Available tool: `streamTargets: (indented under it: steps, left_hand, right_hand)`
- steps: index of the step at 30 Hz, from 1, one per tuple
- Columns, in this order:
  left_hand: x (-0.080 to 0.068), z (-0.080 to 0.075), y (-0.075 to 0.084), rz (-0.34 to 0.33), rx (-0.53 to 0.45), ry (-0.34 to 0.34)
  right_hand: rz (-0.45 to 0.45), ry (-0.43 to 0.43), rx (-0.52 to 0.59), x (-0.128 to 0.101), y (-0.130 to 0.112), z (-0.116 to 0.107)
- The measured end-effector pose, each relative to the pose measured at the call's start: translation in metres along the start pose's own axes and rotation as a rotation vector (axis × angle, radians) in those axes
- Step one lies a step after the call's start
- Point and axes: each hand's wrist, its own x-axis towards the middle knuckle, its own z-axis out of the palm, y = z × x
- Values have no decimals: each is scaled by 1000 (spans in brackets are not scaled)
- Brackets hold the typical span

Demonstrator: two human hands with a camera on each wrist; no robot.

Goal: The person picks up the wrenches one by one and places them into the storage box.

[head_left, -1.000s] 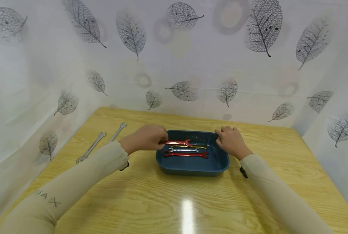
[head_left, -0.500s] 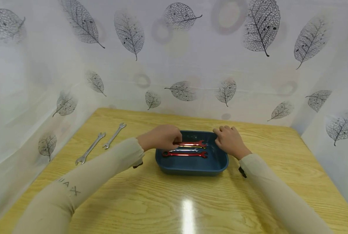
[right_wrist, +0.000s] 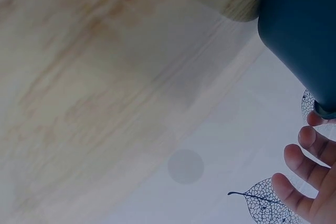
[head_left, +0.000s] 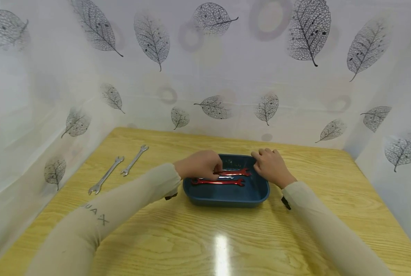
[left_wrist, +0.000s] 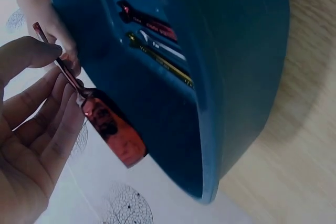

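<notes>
A red wrench (head_left: 236,173) is pinched between the thumb and fingers of my left hand (head_left: 202,164), over the dark blue basin (head_left: 226,202). In the left wrist view its ring end (left_wrist: 118,137) hangs tilted, clear of the basin floor. Side by side inside the basin lie another red wrench (head_left: 224,182), a small silver wrench (left_wrist: 163,44) and a yellow wrench (left_wrist: 160,61); my left hand partly covers them in the head view. My right hand (head_left: 271,166) grips the basin's rim at the back right corner, with its other fingers spread outside the wall.
Two silver wrenches lie on the wooden table (head_left: 150,230) at the left: a longer wrench (head_left: 106,175) and a shorter wrench (head_left: 134,160). A white leaf-patterned cloth (head_left: 226,76) stands behind the table and along its sides.
My left hand has moved right with the red wrench, from the basin's left edge to over its inside. The right hand stays on the rim.
</notes>
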Motion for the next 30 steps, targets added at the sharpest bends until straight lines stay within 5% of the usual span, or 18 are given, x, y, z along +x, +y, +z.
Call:
streamTargets:
  steps: [11, 30]
  left_hand:
    - [5, 11, 10, -10, -21, -47]
    - [7, 37, 1, -33, -19, -90]
  right_hand:
    - [-7, 5, -11, 0, -1, -3]
    - [-8, 14, -14, 0, 0, 3]
